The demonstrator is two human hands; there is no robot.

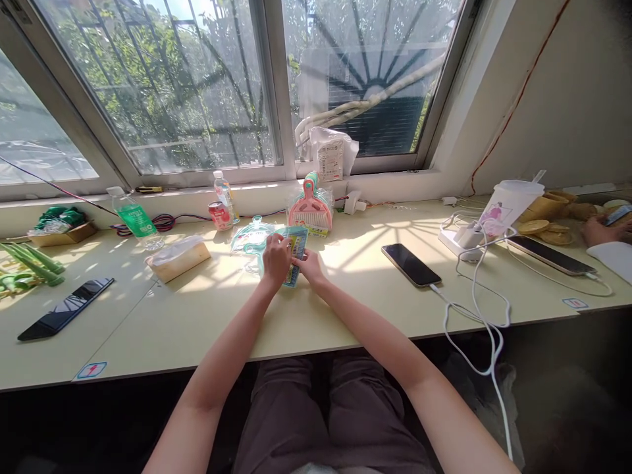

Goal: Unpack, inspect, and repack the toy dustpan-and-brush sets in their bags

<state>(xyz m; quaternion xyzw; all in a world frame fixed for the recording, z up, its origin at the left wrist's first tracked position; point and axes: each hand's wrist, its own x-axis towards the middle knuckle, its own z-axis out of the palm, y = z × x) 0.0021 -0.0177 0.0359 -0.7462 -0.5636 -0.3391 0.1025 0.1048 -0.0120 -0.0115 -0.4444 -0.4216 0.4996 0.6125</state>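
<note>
Above the table in front of me, both hands are at a flat teal packet [297,245] with a yellow printed label; what it contains cannot be made out. My right hand [310,266] grips its right edge between thumb and fingers. The fingers of my left hand [276,258] are bent and closed against its left side. Just behind my left hand lies a teal dustpan [255,230] in clear wrapping. A pink dustpan and brush set [311,209], also wrapped, leans upright near the windowsill, beyond the packet.
To the left are a tissue pack [178,258], a green-labelled bottle [135,217], a red can [220,216] and a dark phone [66,309]. Rightward lie a phone [411,264] on a white cable, a power strip [461,243] and a plastic cup [508,204]. Another person's hand [605,229] shows far right.
</note>
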